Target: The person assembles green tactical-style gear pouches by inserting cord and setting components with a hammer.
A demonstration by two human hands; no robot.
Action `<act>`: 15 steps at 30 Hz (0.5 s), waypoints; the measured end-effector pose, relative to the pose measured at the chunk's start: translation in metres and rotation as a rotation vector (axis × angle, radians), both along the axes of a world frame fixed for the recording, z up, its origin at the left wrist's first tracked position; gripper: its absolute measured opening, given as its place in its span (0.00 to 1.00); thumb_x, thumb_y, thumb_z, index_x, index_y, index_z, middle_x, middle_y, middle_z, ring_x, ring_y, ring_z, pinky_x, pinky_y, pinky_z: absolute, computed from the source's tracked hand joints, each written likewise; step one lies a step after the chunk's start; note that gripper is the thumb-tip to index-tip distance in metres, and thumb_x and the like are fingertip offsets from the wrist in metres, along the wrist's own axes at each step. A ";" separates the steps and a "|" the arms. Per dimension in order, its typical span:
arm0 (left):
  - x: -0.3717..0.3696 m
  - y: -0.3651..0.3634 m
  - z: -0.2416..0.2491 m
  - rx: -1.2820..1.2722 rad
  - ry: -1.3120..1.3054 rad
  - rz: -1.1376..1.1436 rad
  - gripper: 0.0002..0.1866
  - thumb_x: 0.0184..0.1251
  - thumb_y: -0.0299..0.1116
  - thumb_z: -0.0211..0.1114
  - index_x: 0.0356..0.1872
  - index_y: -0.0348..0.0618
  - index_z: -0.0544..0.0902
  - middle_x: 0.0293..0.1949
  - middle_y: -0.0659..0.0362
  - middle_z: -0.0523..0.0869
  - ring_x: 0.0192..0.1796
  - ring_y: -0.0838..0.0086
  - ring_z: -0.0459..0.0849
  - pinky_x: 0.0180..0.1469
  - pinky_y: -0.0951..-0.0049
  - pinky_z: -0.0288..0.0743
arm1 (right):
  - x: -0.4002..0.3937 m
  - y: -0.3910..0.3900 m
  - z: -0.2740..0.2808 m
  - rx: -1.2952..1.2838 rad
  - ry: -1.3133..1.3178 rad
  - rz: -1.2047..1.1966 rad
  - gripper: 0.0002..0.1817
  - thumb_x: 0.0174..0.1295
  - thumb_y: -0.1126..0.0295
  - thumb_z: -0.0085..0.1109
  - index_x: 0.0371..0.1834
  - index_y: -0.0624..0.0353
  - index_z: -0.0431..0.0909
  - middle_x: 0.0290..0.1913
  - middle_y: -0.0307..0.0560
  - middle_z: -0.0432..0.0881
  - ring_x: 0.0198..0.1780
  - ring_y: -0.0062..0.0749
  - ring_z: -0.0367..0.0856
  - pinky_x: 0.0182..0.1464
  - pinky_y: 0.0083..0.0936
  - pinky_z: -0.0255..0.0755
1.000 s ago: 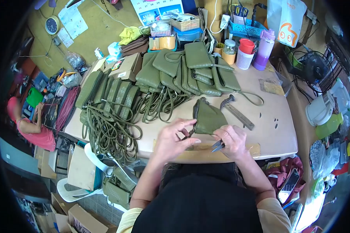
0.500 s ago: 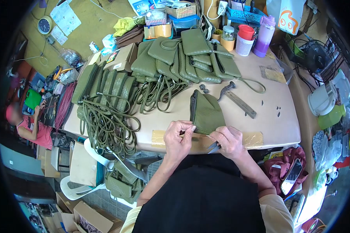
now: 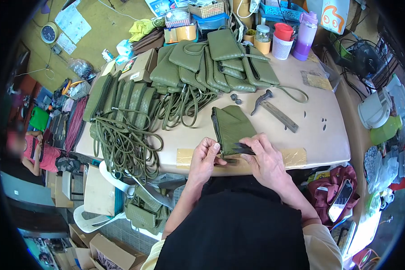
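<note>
A green pouch (image 3: 233,123) with a dark zip along its left side lies at the front of the table. My left hand (image 3: 205,157) pinches its lower left corner by the zip end. My right hand (image 3: 264,158) is closed round a small dark tool (image 3: 243,148), whose tips point left over the pouch's lower edge; its exact kind is hard to make out. Behind the pouch lies a hammer (image 3: 279,115) with a wooden handle, beside small dark metal pieces (image 3: 235,98).
Green pouches (image 3: 184,56) are piled at the back, with looped straps (image 3: 126,144) hanging off the left edge. A purple bottle (image 3: 305,38) and red-lidded cup (image 3: 282,42) stand at the back right. Another person (image 3: 40,153) is at far left.
The dark tool in my right hand has swung up from below the table edge onto the pouch. The pouch has shifted slightly left and lies flatter.
</note>
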State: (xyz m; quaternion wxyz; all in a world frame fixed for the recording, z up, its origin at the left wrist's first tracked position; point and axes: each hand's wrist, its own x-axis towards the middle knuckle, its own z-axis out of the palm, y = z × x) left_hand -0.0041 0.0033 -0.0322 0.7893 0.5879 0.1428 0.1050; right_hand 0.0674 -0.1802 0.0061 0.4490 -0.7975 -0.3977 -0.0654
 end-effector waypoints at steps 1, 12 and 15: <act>0.001 -0.002 0.000 -0.001 0.000 -0.003 0.12 0.73 0.39 0.59 0.34 0.43 0.73 0.30 0.66 0.74 0.28 0.84 0.75 0.30 0.82 0.80 | 0.000 0.000 0.000 -0.053 -0.112 -0.027 0.21 0.55 0.72 0.66 0.53 0.56 0.74 0.40 0.49 0.74 0.33 0.47 0.80 0.35 0.38 0.76; -0.001 -0.018 0.002 0.050 -0.127 0.028 0.11 0.74 0.35 0.59 0.35 0.39 0.73 0.33 0.61 0.79 0.32 0.83 0.81 0.37 0.79 0.83 | -0.010 0.013 -0.003 0.061 -0.058 -0.112 0.15 0.50 0.75 0.69 0.42 0.59 0.79 0.39 0.47 0.75 0.32 0.43 0.82 0.33 0.35 0.77; -0.002 -0.018 -0.001 0.051 -0.118 0.048 0.10 0.74 0.35 0.59 0.35 0.39 0.74 0.33 0.61 0.79 0.33 0.83 0.80 0.38 0.79 0.83 | -0.008 0.011 -0.005 0.104 -0.054 -0.115 0.16 0.49 0.76 0.70 0.42 0.60 0.79 0.38 0.47 0.75 0.32 0.42 0.82 0.33 0.34 0.77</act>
